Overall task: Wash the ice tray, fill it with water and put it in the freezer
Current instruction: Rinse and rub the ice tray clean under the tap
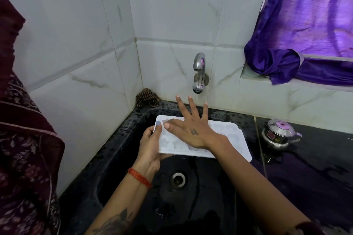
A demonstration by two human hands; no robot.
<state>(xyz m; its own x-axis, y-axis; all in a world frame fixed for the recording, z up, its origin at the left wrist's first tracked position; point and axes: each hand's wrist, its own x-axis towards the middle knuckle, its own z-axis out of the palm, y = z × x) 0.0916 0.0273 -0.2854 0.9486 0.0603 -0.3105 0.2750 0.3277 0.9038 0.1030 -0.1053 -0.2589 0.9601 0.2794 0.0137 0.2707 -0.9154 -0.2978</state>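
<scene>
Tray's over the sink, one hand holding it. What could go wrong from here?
The left hand grips only the left end of the ice tray, so the far end hangs unsupported over the sink; it could tip or slip, especially once wet. The right hand lies flat across it, fingers spread; pressing harder might lever it down. The tap sits behind the tray, so water may splash toward the small metal pot.

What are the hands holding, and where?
The left hand grips the white ice tray by its left short end, thumb on top, over the sink. The right hand holds nothing; it lies open over the tray.
</scene>
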